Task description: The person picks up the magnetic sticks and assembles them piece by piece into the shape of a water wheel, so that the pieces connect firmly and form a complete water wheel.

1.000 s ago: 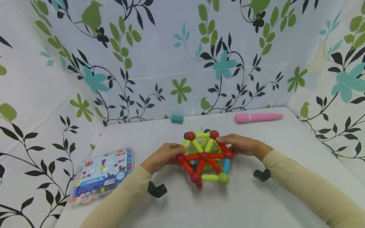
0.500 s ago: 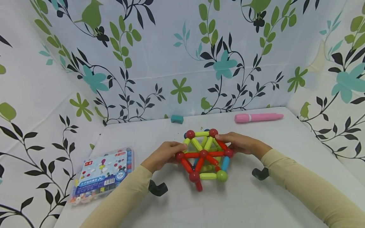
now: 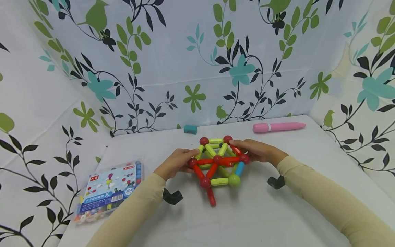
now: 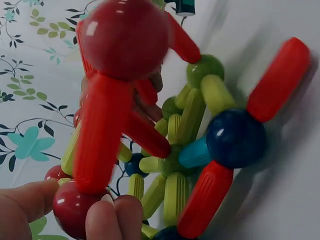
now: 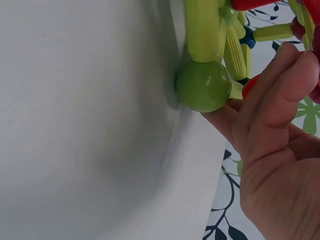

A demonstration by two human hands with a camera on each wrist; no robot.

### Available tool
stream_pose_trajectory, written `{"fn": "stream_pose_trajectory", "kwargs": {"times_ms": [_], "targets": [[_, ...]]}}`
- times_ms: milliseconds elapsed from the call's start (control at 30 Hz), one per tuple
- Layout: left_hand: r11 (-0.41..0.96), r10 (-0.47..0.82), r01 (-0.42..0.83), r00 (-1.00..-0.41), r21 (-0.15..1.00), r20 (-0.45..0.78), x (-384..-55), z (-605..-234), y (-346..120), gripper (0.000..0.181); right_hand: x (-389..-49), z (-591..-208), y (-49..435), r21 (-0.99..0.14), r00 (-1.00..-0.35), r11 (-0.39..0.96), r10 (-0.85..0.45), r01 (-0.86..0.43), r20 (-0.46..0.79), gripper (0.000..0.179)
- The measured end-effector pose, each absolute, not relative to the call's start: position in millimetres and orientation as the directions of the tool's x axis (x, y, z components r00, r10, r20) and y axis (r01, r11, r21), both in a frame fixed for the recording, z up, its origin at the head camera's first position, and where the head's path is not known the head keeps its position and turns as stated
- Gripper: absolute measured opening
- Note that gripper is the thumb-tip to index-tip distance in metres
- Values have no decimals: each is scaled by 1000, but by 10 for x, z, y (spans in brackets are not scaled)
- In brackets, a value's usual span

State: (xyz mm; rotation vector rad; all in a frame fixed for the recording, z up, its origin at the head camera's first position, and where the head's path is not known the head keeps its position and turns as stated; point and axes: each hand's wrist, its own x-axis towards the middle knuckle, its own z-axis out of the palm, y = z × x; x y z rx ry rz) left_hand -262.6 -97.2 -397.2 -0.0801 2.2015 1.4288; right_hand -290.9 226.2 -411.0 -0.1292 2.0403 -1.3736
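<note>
A model of magnetic rods and balls (image 3: pixel 213 168) is held between both hands over the white table. Its rods are red, yellow-green and blue; its balls are red, green and dark blue. My left hand (image 3: pixel 178 163) pinches a red ball (image 4: pixel 75 207) at its left side. Fingers of my right hand (image 3: pixel 258 151) grip its right side, near the red balls there. A red rod (image 3: pixel 211 197) hangs down from the lower front red ball. Close to the right fingers is a green ball (image 5: pixel 204 86). The palms hide part of the model.
To the left lies a clear plastic box (image 3: pixel 111 187) with a printed label and coloured pieces. At the back are a small teal block (image 3: pixel 190 129) and a pink pen-like object (image 3: pixel 279 127). A patterned cloth (image 3: pixel 160 68) hangs behind the table.
Both hands have shifted the model slightly left and upward in the head view, tilting it. The red rod running from the centre ball toward the green ball has swung away from it.
</note>
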Motion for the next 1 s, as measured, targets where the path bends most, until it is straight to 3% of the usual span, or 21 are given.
{"fn": "stream_pose_trajectory", "kwargs": {"times_ms": [300,867,1000], "targets": [[406,215,-340,-867,848,-450,-2700,-3998,-1003,72,-2966,-4117,2250,-846,-785,447,-395,289,-477,75],[324,190,-397,-862,859,-470,-2732,-3988,-976,46,-3052,-4111,2216,-850,-796,420,-367,319,-481,74],[307,179,-403,-865,862,-468,-2732,-3985,-970,43,-3033,-4090,2237,-835,-801,478,-368,272,-472,80]]}}
